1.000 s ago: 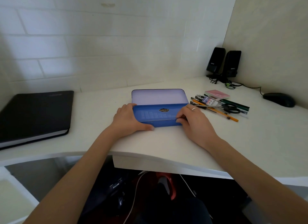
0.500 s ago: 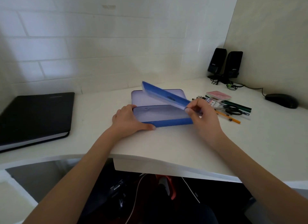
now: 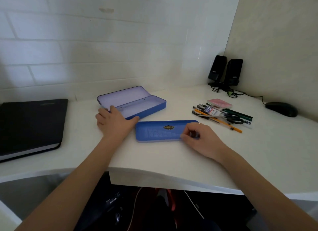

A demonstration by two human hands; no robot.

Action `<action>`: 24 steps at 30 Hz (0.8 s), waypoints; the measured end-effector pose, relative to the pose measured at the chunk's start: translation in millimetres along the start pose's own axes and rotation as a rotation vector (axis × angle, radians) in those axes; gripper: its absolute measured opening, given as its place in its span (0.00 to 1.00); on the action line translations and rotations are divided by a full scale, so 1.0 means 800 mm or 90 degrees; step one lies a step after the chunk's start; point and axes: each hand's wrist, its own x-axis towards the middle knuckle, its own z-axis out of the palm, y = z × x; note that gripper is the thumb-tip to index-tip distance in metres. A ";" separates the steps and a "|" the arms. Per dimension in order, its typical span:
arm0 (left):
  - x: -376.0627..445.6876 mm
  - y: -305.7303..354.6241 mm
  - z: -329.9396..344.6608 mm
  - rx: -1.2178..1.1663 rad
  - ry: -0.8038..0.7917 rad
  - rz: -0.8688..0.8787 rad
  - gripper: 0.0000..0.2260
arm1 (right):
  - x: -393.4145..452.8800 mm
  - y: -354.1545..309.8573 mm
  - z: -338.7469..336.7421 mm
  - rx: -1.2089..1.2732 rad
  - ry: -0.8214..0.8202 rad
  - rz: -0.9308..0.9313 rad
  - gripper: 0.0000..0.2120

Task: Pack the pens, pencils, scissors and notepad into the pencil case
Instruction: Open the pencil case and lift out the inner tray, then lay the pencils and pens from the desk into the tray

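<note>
On the left side of the desk (image 3: 51, 163), a black folder (image 3: 29, 126) is lying flat, and next to it the left hand (image 3: 114, 122) is resting on the near corner of the open pencil case (image 3: 136, 105), with its thumb stretched along the front wall. In the middle, the blue tray (image 3: 160, 131) is lying flat on the desk, and the right hand (image 3: 203, 139) is pinching its right end with bent fingers. Farther right, the pens and pencils (image 3: 218, 117), scissors (image 3: 234, 119) and pink notepad (image 3: 219, 104) are waiting in a pile, their long sides slanting away to the right, so the right hand is nearer.
</note>
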 end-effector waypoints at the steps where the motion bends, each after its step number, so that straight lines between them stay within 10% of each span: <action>1: -0.002 0.001 -0.001 -0.038 0.038 0.033 0.36 | 0.001 0.001 0.001 0.006 0.013 0.010 0.06; 4: -0.014 0.008 -0.005 -0.129 0.100 0.294 0.29 | 0.006 0.005 -0.001 0.066 0.136 0.031 0.04; 7: -0.029 0.016 -0.002 -0.044 -0.148 0.506 0.35 | 0.022 0.024 -0.021 -0.009 0.222 0.053 0.04; 10: -0.031 0.025 0.000 0.000 -0.343 0.492 0.34 | 0.042 0.056 -0.059 -0.193 0.186 0.132 0.08; 24: 0.000 0.093 0.048 -0.115 -0.500 0.447 0.33 | 0.044 0.112 -0.065 -0.223 0.168 0.201 0.02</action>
